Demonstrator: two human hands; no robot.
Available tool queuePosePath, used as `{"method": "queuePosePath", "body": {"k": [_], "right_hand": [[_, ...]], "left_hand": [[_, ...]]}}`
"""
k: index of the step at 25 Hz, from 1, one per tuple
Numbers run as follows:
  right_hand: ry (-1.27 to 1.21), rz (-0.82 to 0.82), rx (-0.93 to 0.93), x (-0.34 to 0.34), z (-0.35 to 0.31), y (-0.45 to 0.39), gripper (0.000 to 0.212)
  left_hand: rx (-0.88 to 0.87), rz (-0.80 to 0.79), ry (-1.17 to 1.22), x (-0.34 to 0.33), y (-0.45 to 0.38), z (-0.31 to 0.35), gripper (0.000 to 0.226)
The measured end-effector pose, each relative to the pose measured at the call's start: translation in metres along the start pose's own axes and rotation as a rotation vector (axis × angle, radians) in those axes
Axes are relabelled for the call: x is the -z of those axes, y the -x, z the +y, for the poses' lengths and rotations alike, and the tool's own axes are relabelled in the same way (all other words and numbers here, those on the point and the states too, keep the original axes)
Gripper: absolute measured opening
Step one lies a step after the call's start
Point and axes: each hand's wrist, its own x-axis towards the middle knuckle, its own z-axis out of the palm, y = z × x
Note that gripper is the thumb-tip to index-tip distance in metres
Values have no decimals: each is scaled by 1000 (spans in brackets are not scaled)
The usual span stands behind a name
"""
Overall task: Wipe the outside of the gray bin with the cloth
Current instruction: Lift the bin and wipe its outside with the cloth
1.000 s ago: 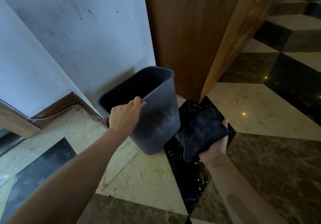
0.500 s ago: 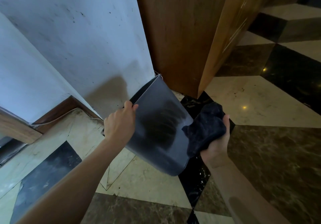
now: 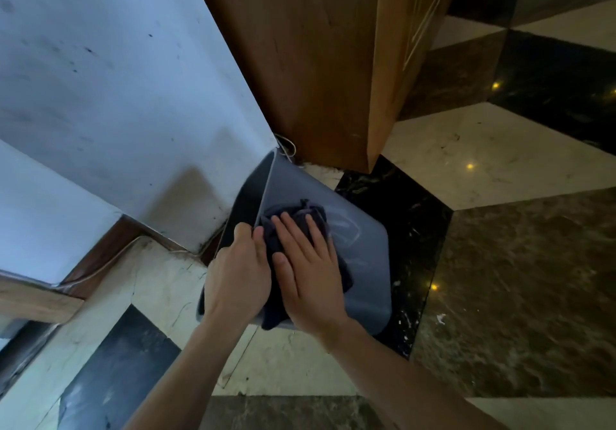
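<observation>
A floor of polished marble tiles in cream, brown and black (image 3: 493,163) meets a scuffed white wall (image 3: 116,79) and the corner of a brown wooden cabinet (image 3: 300,62), and in that corner the gray plastic bin (image 3: 363,256) is tipped over toward the wall, so that one broad outer side faces up toward the camera and its open mouth turns left. The left hand (image 3: 238,276) is closed over the rim at the near left edge, thumb on the outside and fingers curled out of sight, steadying the tilt. The right hand (image 3: 308,269) lies flat with fingers spread, pressing the dark, crumpled cloth (image 3: 296,213) against that upward side close to the rim. Faint curved streaks show on the gray surface just right of the cloth, which suggests the wiping of this face is under way but not finished; the lower right part looks untouched. The other sides and the base are hidden from view, so by my judgement most of the outside is left to do.
</observation>
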Motion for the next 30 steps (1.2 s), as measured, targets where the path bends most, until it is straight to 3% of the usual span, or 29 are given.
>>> {"method": "queuePosePath", "body": {"k": [15, 23, 27, 30], "right_hand": [[-88, -137, -95, 2, 39, -62, 53], [25, -192, -391, 7, 105, -49, 57], [-35, -158, -430, 19, 131, -22, 54], [-133, -65, -405, 25, 112, 1, 46]], "left_hand": [[-18, -13, 66, 6, 10, -10, 40], [177, 40, 125, -2, 12, -25, 40], [183, 30, 139, -2, 11, -21, 39], [154, 33, 144, -2, 10, -13, 39]]}}
